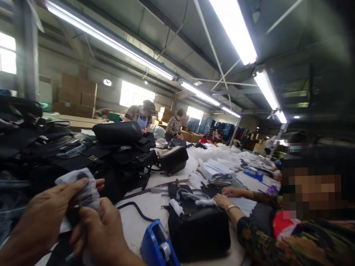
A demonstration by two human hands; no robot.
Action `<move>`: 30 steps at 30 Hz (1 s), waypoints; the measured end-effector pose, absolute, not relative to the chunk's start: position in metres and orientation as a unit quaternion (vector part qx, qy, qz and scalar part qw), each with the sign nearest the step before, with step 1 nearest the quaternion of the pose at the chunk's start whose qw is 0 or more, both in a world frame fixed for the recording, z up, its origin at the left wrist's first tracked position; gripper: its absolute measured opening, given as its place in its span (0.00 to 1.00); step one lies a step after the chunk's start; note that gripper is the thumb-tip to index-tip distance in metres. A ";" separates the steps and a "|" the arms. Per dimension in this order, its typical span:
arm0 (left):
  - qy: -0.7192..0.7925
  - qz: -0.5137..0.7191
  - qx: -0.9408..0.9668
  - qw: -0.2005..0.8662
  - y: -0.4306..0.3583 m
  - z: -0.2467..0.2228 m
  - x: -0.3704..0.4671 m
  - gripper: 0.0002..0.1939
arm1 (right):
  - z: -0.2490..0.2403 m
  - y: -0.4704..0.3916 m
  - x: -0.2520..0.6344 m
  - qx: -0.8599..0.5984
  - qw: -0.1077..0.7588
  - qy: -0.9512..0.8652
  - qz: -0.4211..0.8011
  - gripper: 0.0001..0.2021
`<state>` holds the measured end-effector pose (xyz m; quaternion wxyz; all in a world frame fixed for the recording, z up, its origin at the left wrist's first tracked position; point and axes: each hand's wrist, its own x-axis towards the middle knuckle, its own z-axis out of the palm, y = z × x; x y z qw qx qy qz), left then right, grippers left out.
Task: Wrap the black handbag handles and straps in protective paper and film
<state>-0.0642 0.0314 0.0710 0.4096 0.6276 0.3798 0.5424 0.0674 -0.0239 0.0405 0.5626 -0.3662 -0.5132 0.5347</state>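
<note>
Close in front of me, both hands hold a crumpled piece of thin white wrapping (90, 192). A dark patch shows at its upper part; what lies inside, if anything, I cannot make out. My left hand (48, 203) pinches the upper end between thumb and fingers. Lower down, my right hand (103, 228) is closed around the wrapping, its thumb pressed on it. Black straps and dark material hang below my hands, partly hidden by them. To the right of my right hand stands a blue tape dispenser (150, 242).
A co-worker's hands (226, 199) touch a black handbag (200, 229) with white-wrapped parts, right of the dispenser. Black bags (120, 150) are heaped on the left. White paper sheets (216, 166) cover the table further back. Several other people work beyond.
</note>
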 end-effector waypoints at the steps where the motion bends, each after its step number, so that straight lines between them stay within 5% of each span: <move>1: 0.384 0.569 0.605 0.403 0.030 0.092 -0.064 0.09 | 0.033 -0.027 0.069 -0.385 0.550 -0.543 0.504 0.06; 8: 0.313 0.711 0.406 0.482 0.032 0.143 -0.068 0.13 | -0.031 -0.044 0.118 -0.486 0.411 -0.679 0.366 0.09; 12: 0.310 0.690 0.404 0.515 0.032 0.116 -0.072 0.13 | 0.011 -0.024 0.114 -0.455 0.419 -0.681 0.392 0.31; 17: 0.313 0.685 0.367 0.546 0.016 0.093 -0.061 0.11 | 0.055 -0.019 0.063 -0.432 0.440 -0.671 0.411 0.20; 30: 0.345 0.635 0.320 0.612 -0.018 0.031 -0.040 0.15 | 0.014 -0.023 0.058 -0.460 0.490 -0.609 0.422 0.20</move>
